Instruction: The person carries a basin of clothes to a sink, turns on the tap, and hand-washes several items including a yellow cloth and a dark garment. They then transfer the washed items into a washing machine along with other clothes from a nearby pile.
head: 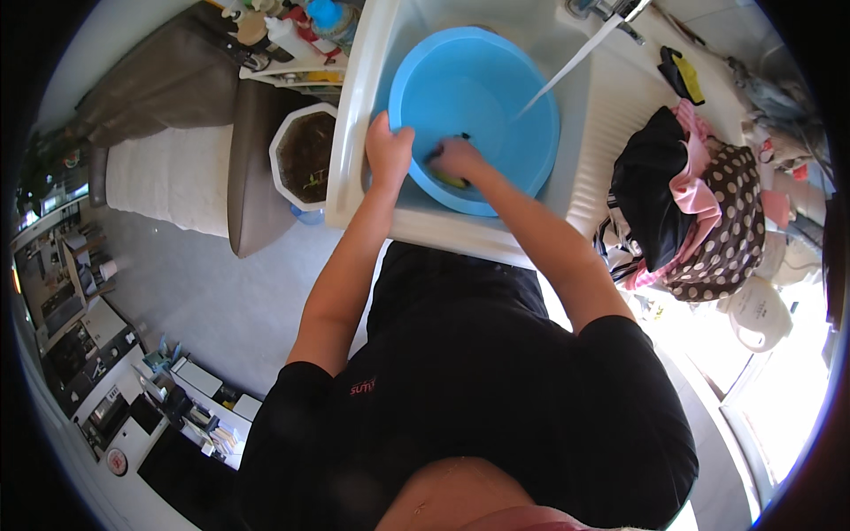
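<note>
A round light-blue plastic basin (pixel 491 73) sits inside a white sink (pixel 362 73). Water runs from a metal faucet (pixel 601 10) in a stream that lands in its right side. My left hand (pixel 390 151) grips the basin's left rim, thumb over the edge. Down inside, towards the near left wall, my right hand (pixel 459 161) is blurred and closed around a small dark and yellow item (pixel 448 178). The fingers hide most of that item, so its kind is unclear.
Right of the basin is a ribbed washboard surface (pixel 584 152). Beyond it lie a black-and-yellow item (pixel 682 74) and heaped clothes (pixel 714 219), some polka-dotted. Bottles (pixel 292 36) crowd a shelf at left, above a white planter (pixel 282 159) of soil. A brown sofa (pixel 255 172) stands farther left.
</note>
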Tool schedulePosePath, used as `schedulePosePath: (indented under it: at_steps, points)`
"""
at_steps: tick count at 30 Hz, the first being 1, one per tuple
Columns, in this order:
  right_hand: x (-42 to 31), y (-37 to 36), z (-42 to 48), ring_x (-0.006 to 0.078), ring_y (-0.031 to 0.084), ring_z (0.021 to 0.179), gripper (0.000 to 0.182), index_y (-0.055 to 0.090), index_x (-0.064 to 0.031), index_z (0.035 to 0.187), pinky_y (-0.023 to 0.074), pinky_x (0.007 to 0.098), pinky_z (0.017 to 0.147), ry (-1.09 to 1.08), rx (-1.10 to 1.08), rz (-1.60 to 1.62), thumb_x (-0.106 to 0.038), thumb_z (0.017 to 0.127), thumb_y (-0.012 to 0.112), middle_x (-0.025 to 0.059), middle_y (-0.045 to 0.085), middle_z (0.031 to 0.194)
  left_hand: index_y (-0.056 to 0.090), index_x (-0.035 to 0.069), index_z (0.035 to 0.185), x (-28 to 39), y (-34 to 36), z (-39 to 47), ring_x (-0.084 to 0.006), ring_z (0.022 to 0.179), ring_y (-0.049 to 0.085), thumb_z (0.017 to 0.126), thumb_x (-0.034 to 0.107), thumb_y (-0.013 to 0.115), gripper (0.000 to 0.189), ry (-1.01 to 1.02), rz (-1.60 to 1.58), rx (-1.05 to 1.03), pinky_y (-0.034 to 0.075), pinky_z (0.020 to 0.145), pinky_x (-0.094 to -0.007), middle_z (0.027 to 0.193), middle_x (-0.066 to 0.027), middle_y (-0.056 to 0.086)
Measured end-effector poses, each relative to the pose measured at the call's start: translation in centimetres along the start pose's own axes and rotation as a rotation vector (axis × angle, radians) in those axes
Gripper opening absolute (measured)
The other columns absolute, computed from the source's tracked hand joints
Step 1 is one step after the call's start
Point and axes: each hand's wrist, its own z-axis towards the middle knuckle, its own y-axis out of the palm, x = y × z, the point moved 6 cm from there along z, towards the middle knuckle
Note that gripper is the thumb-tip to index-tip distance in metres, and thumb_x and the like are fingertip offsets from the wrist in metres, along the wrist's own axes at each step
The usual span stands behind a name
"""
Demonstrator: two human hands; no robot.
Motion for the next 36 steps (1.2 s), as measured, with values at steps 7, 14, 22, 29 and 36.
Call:
schedulePosePath:
  at_steps: [7, 14, 22, 29, 36]
  points:
    - [-4.3, -9.8, 3.0, 0.0322, 0.058, 0.103, 0.023, 0.066, -0.011, 0.094, 0.0497, 0.0435, 0.086, -0.796, 0.91, -0.137, -0.009, 0.072, 0.067, 0.0096, 0.061, 0.104, 0.064, 0.001, 0.095, 0.3, 0.3, -0.4, -0.0283, 0.07, 0.062, 0.073, 0.005, 0.055, 0.024, 0.057, 0.065, -0.048, 0.049, 0.067, -0.0368, 0.079, -0.0131, 0.065]
    - [6.4, -3.2, -0.1, 0.0421, 0.05, 0.12, 0.028, 0.068, -0.0123, 0.108, 0.0487, 0.0453, 0.092, 0.012, 0.531, -0.723, -0.018, 0.082, 0.058, 0.0219, 0.055, 0.129, 0.065, 0.002, 0.097, 0.8, 0.4, 0.0, -0.0265, 0.068, 0.062, 0.073, 0.005, 0.055, 0.025, -0.018, -0.002, -0.007, 0.049, 0.066, -0.0365, 0.079, -0.0135, 0.065]
    - [-4.9, -5.7, 4.6, 0.0327, 0.061, 0.104, 0.043, 0.063, -0.0091, 0.112, 0.0478, 0.0412, 0.092, -0.605, 0.547, 0.438, -0.027, 0.074, 0.074, 0.0148, 0.065, 0.112, 0.065, 0.003, 0.095, 0.6, 0.6, 0.1, -0.0288, 0.067, 0.062, 0.074, 0.007, 0.056, 0.023, 0.105, 0.094, -0.02, 0.049, 0.065, -0.0371, 0.077, -0.0142, 0.065]
    - [4.9, -12.0, 3.6, 0.0345, 0.057, 0.11, 0.044, 0.06, -0.0128, 0.114, 0.0487, 0.0451, 0.092, -0.306, 0.838, -0.321, -0.03, 0.075, 0.071, 0.0115, 0.06, 0.118, 0.064, 0.002, 0.095, 2.0, 0.6, -0.7, -0.0266, 0.065, 0.06, 0.074, 0.007, 0.056, 0.023, 0.094, 0.087, -0.02, 0.048, 0.065, -0.0367, 0.076, -0.0131, 0.063]
    - [2.5, -0.5, -1.7, 0.0303, 0.061, 0.108, 0.052, 0.06, -0.008, 0.122, 0.0483, 0.0406, 0.091, 0.109, 0.07, -0.177, -0.033, 0.077, 0.066, 0.0171, 0.062, 0.12, 0.059, 0.001, 0.085, 1.3, 0.8, -0.7, -0.0276, 0.061, 0.056, 0.087, 0.019, 0.061, 0.018, 0.147, 0.074, 0.057, 0.044, 0.061, -0.0386, 0.07, -0.0137, 0.058]
